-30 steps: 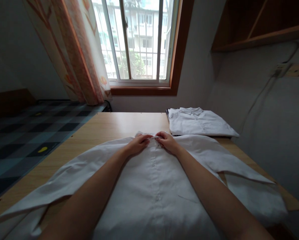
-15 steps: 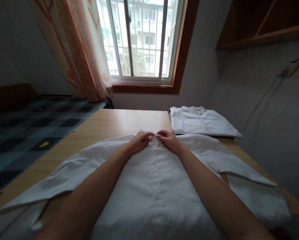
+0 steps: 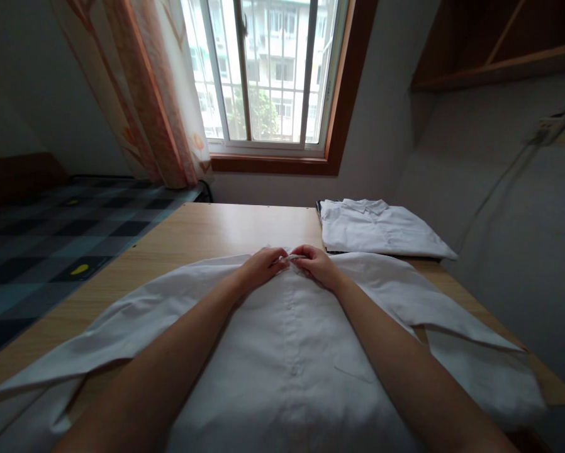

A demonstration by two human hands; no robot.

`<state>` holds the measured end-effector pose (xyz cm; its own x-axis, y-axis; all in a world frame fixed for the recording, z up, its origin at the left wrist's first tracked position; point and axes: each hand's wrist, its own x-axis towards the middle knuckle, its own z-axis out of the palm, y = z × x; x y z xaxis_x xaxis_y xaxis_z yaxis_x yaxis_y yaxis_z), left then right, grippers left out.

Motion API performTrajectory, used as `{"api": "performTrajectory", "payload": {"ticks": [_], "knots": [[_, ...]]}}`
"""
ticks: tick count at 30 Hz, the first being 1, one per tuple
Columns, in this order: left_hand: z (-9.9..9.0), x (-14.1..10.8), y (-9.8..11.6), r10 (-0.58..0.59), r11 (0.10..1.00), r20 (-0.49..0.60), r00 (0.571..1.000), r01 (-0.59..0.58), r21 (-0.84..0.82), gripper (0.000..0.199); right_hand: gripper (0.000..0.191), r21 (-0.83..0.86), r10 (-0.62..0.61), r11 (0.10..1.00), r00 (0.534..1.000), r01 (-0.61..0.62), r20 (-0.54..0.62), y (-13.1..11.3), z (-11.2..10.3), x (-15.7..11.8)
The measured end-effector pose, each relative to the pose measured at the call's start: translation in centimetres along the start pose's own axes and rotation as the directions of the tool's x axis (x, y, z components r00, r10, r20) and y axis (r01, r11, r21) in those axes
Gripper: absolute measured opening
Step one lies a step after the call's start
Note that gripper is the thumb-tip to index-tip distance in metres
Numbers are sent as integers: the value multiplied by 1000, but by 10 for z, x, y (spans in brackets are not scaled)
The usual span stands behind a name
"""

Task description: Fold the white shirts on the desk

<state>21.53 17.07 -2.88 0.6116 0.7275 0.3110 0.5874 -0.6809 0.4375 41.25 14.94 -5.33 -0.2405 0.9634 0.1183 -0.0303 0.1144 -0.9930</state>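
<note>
A white button-up shirt [image 3: 282,352] lies spread front side up, its sleeves stretched out to both sides and its collar end away from me. At the collar, my left hand [image 3: 263,264] pinches the fabric from the left. My right hand [image 3: 314,264] grips the collar edge from the right, thumb and fingers closed on it. The fingertips of both hands nearly meet over the top of the button placket. The hands hide most of the collar and whatever small part lies between the fingers.
The shirt lies on a light wooden table [image 3: 235,223]. A folded white shirt [image 3: 372,226] rests on something dark at the back right. To the left is a bed with a checked cover [image 3: 98,233]. A curtain [image 3: 145,94] hangs beside the window [image 3: 273,75]; a wooden shelf [image 3: 494,69] juts out upper right.
Both hands stay at the collar, with only slight finger movement as the left fingers draw a little closer around the fabric. The view has shifted slightly.
</note>
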Motion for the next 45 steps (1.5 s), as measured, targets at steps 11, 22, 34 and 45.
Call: {"api": "performTrajectory", "payload": {"ticks": [11, 22, 34, 45], "knots": [[5, 1, 1, -57, 997, -80, 995, 62, 56, 17, 25, -94, -39, 995, 999, 39, 6, 0, 1, 2], [8, 2, -8, -158, 974, -118, 980, 135, -180, 27, 32, -560, -343, 772, 939, 301, 33, -1, 10, -3], [4, 1, -7, -268, 884, 17, 963, 253, -392, 44, 26, -633, -323, 687, 931, 355, 171, -4, 5, -3], [2, 0, -10, -268, 871, 13, 963, 248, -424, 39, 10, -607, -386, 702, 915, 373, 117, 2, 8, 0]]}}
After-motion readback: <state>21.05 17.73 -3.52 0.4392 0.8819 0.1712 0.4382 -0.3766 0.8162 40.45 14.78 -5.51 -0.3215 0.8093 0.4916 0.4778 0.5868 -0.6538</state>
